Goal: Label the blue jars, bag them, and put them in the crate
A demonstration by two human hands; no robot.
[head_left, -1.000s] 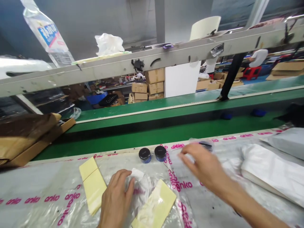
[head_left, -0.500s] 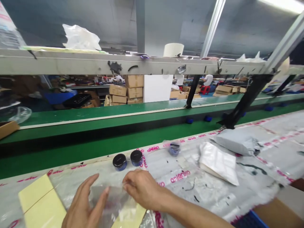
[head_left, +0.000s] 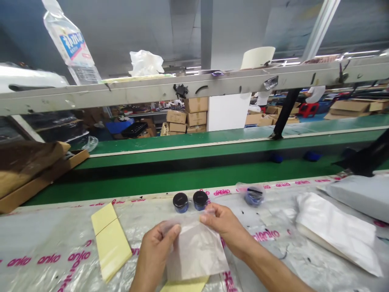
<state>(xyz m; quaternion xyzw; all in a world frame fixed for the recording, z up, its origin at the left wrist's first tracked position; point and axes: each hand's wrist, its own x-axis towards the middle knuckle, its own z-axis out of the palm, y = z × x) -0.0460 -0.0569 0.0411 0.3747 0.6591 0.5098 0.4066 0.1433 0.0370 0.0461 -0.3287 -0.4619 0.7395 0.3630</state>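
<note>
one translucent bag (head_left: 196,253): top edge pinched by the left hand (head_left: 155,249) and the right hand (head_left: 227,227), thumb against fingers on each. beyond the bag, two black-lidded jars (head_left: 181,202) side by side; farther right of it, one wrapped jar (head_left: 254,197). yellow stacks (head_left: 111,241), two: one left of the bag, one showing at its near edge. desk (head_left: 57,235) sheeted in pink-printed film. room beyond the bag: green ledge (head_left: 136,145), raised rail (head_left: 133,90), one bottle (head_left: 71,44), stacked cardboard boxes (head_left: 197,118).

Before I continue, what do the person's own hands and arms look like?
The slim, bare left hand and slim, bare right hand show no gloves, rings or watch. The right forearm has no sleeve where it shows; the left forearm is mostly out of frame.
</note>
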